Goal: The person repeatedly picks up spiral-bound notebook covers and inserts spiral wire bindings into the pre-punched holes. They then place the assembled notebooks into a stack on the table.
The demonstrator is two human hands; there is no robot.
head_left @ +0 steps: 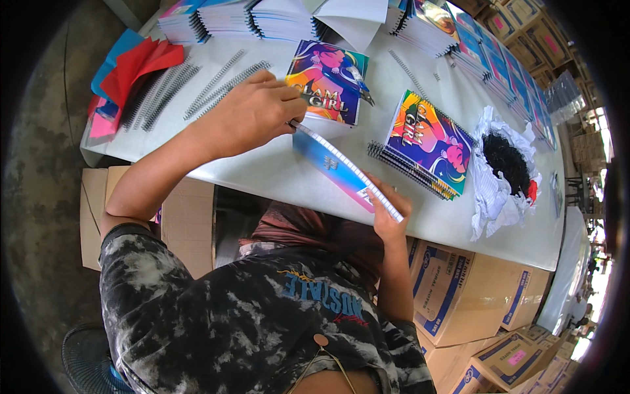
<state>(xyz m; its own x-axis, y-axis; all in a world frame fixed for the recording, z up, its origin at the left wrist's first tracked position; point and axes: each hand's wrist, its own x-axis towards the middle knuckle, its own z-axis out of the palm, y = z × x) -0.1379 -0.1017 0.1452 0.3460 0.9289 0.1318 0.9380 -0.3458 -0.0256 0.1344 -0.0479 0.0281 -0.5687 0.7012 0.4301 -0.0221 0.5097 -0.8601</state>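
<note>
An unbound notebook (335, 164) with a blue-to-pink cover is held up on edge over the table's near side, its punched white edge facing up. My right hand (392, 209) grips its near right end, thumb on the cover. At the far left end, my left hand (268, 108) is closed in a pinch by the punched edge; a small dark bit shows under the fingertips, too small to name. Just beyond lies a colourful notebook (321, 98) with pliers (364, 87) on its right side. Right of my hands rests a stack of spiral-bound notebooks (430, 144).
Loose spiral coils (226, 85) lie at the left near red and blue sheets (134, 72). Stacks of notebooks (282, 23) line the far edge. A white plastic bag (489, 190) holding black material is on the right. Cardboard boxes (453, 289) stand below the table.
</note>
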